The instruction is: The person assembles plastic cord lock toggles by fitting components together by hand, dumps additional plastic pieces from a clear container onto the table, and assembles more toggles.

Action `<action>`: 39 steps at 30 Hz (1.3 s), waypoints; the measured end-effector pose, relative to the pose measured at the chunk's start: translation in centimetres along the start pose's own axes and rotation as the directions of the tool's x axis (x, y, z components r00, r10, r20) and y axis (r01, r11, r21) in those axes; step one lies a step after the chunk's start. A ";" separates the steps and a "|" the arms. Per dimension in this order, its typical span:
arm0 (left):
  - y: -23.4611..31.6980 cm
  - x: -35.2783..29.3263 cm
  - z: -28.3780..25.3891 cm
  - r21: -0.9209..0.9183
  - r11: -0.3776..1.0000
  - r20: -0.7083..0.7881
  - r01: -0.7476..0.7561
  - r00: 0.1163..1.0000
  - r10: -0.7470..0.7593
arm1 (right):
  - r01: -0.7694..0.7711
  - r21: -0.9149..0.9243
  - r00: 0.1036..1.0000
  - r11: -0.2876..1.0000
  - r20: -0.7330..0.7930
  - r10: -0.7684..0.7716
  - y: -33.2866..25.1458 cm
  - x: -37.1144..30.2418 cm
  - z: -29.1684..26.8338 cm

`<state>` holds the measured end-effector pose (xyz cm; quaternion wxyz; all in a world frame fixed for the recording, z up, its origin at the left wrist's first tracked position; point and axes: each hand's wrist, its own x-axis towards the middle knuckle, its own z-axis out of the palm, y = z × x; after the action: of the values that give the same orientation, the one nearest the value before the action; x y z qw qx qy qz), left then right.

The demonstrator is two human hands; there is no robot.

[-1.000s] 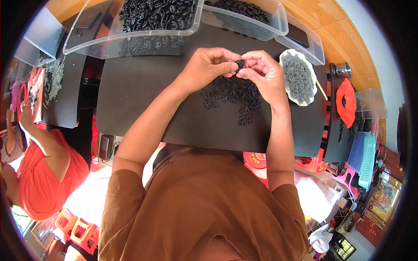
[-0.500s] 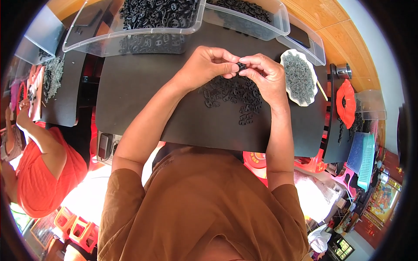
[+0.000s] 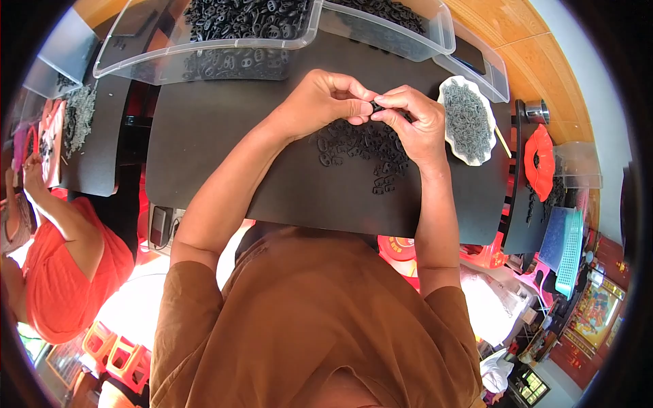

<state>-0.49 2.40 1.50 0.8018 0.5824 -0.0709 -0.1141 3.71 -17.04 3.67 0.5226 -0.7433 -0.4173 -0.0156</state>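
Over the dark table [image 3: 204, 136], my left hand [image 3: 320, 105] and my right hand [image 3: 420, 126] meet fingertip to fingertip. Pinched between both thumbs and forefingers is a small black plastic piece [image 3: 376, 107], mostly covered by the fingers. Beneath and just nearer than my hands spreads a loose pile of small black plastic pieces [image 3: 360, 144], many with holes in them. A white scalloped dish [image 3: 474, 162] to the right of my right hand holds many tiny greyish pieces [image 3: 468, 122], too small to make out singly.
Clear plastic bins [image 3: 272, 45] of black pieces line the far edge. A yellowish stick [image 3: 503, 141] lies beside the dish. On the right-hand table sits a red wavy-rimmed dish [image 3: 532, 173]. At left, a person in red [image 3: 85, 272] works at another table [image 3: 95, 163].
My fingers have shifted slightly around the black piece, and less of it shows. Both hands stay in nearly the same place. The person at left has moved an arm a little.
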 end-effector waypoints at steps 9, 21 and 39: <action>0.1 0.1 0.5 -0.026 0.999 -0.023 -0.019 1.000 0.019 | -0.017 -0.009 0.998 1.000 -0.061 0.017 0.0 -0.1 0.2; 0.5 0.0 0.2 -0.111 0.993 -0.012 -0.042 0.999 0.041 | -0.103 0.298 0.993 0.949 -0.024 0.115 0.0 0.2 0.5; 0.5 -0.2 0.0 -0.146 0.988 0.045 -0.046 0.998 0.053 | 0.018 0.249 0.997 0.968 -0.079 0.002 0.2 -0.3 0.7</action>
<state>-0.66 2.55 1.96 0.8424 0.5178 -0.0965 -0.1133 3.34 -16.74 3.08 0.6278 -0.6688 -0.3981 0.0059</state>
